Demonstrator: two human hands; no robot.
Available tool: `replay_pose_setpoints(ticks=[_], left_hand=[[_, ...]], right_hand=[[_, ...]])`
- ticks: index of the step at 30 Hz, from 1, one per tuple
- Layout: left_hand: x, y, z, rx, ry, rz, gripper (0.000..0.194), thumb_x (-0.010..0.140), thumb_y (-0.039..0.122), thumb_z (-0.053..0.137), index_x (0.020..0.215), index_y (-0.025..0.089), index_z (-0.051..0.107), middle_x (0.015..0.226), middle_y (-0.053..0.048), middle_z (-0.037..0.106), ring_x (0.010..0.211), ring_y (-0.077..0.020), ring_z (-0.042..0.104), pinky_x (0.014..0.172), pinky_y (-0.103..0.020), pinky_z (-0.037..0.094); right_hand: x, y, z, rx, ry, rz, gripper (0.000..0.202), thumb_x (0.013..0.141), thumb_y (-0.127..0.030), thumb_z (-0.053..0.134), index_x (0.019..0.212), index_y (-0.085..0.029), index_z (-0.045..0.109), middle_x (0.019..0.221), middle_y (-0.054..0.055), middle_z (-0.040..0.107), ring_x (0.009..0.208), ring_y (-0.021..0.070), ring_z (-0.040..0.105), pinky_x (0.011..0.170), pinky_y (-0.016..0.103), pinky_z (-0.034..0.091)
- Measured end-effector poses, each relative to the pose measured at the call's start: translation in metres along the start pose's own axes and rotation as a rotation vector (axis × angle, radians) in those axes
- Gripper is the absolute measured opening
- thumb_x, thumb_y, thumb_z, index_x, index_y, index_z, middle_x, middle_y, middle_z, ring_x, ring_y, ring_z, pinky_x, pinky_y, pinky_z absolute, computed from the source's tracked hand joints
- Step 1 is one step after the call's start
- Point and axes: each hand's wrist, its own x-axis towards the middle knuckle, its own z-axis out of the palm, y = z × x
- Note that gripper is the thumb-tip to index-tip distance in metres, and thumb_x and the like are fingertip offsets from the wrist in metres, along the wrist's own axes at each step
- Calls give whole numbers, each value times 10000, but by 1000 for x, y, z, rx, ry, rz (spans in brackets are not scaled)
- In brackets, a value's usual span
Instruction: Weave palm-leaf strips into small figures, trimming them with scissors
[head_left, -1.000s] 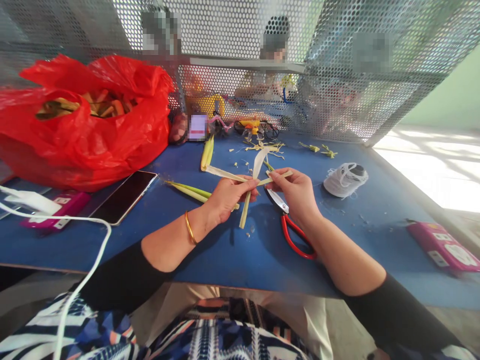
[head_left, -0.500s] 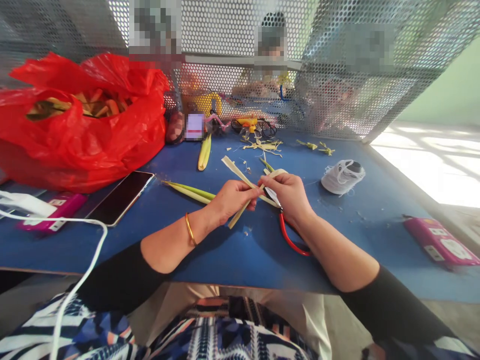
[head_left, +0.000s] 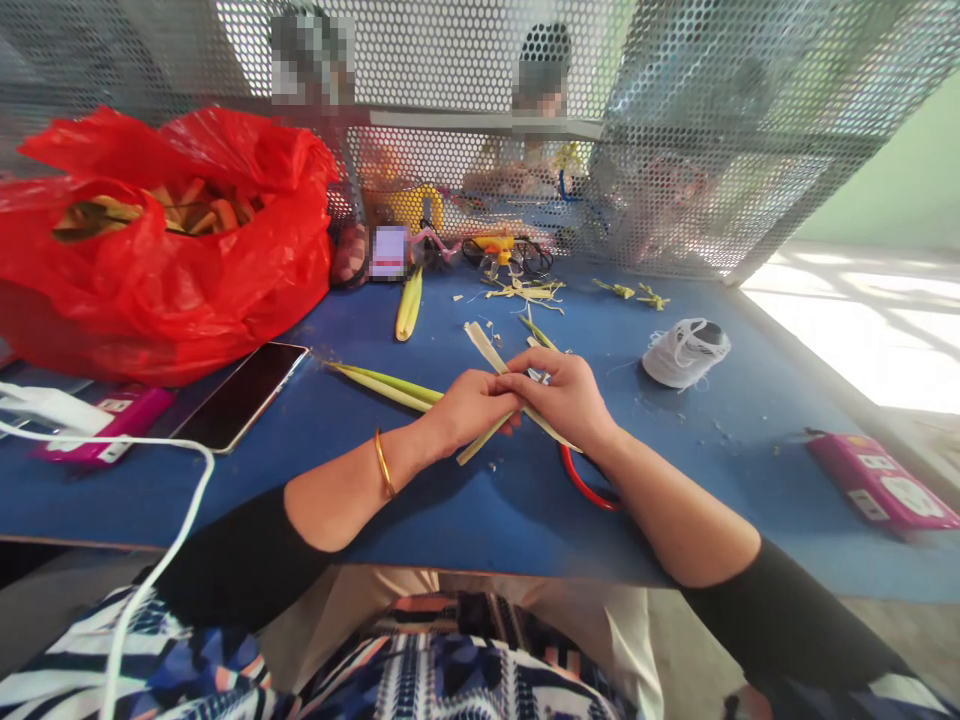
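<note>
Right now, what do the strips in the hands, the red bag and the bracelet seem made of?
Strips: probably dried leaf or husk, matte, straw-coloured. Bag: thin plastic, glossy, crinkled with highlights. Bracelet: apparently metal, gold-coloured, with a polished gleam.

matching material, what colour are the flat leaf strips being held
Flat leaf strips: pale creamy yellow, clearest in the head view.

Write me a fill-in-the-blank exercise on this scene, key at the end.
1. Of the left hand and the right hand, the one nearer the white thread spool is the ____ hand.
2. The number of the person's hands gripping the pale leaf strips is ____.
3. The gold bangle is on the person's ____ arm.
4. The big plastic bag is coloured ____.

Missing words: right; two; left; red.
</note>
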Motion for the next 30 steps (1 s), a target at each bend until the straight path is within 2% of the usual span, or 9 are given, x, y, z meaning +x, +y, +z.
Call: replay_pose_setpoints(ticks=[2, 5, 8, 11, 14, 16, 21, 25, 30], left_hand=[[0, -1, 0, 31, -33, 25, 281, 757, 151, 590, 483, 174, 648, 488, -3, 605, 471, -102, 542, 569, -232, 454], [-1, -2, 0, 25, -103, 42, 265, 751, 188, 622, 492, 169, 677, 509, -20, 636, 485, -111, 557, 577, -240, 465], [1, -3, -1, -83, -94, -16, 213, 699, 257, 727, 512, 161, 691, 523, -31, 651, 500, -115, 567, 597, -250, 476], [4, -4, -5, -305, -32, -94, 213, 656, 356, 799, 687, 151, 755, 629, -56, 706, 605, -140, 635, 658, -265, 500], [7, -1, -13, -488, 28, -42, 277, 624, 325, 838, 814, 136, 767, 757, -72, 742, 730, -148, 668, 760, -270, 510], [8, 3, -16, -565, 83, 5, 250, 599, 238, 851, 804, 128, 759, 777, -64, 745, 762, -147, 672, 803, -273, 511], [8, 9, -15, -641, 205, -2, 157, 635, 117, 794, 783, 138, 745, 751, -50, 741, 782, -165, 686, 767, -276, 526], [9, 5, -11, -658, 247, -3, 130, 649, 75, 760, 761, 133, 729, 720, -44, 731, 750, -156, 684, 719, -263, 537], [13, -1, -14, -611, 285, 46, 171, 641, 130, 790, 797, 142, 722, 793, -52, 746, 796, -160, 692, 784, -279, 543]], right_hand=[[-2, 5, 6, 97, 42, 85, 186, 748, -363, 650, 633, -217, 634, 571, -23, 603, 585, 149, 550, 620, 296, 409], [-3, 8, 8, 116, 112, 89, 173, 745, -324, 667, 620, -214, 619, 575, -27, 594, 592, 146, 545, 619, 294, 407], [-1, 6, 2, -45, 136, -45, 171, 801, -299, 623, 654, -217, 652, 674, 2, 655, 675, 165, 590, 688, 312, 430], [-1, -2, -9, -305, 313, -272, 180, 870, -301, 571, 764, -228, 697, 846, 34, 716, 842, 193, 629, 856, 355, 416], [-4, -9, -14, -462, 437, -388, 263, 903, -335, 547, 705, -213, 670, 770, 38, 697, 778, 181, 614, 828, 342, 402], [-7, -9, -10, -484, 336, -351, 345, 919, -366, 522, 640, -204, 641, 663, 25, 646, 668, 157, 573, 722, 308, 393], [-7, 2, 8, -243, -24, -28, 367, 877, -460, 543, 656, -186, 646, 633, -5, 599, 554, 114, 480, 555, 256, 329], [-5, 2, 9, -59, -120, 43, 411, 878, -487, 490, 648, -176, 628, 549, -32, 502, 518, 102, 412, 535, 247, 317], [-2, -2, 1, -76, -182, -4, 392, 869, -454, 497, 607, -178, 593, 534, -36, 479, 525, 104, 411, 542, 242, 323]])
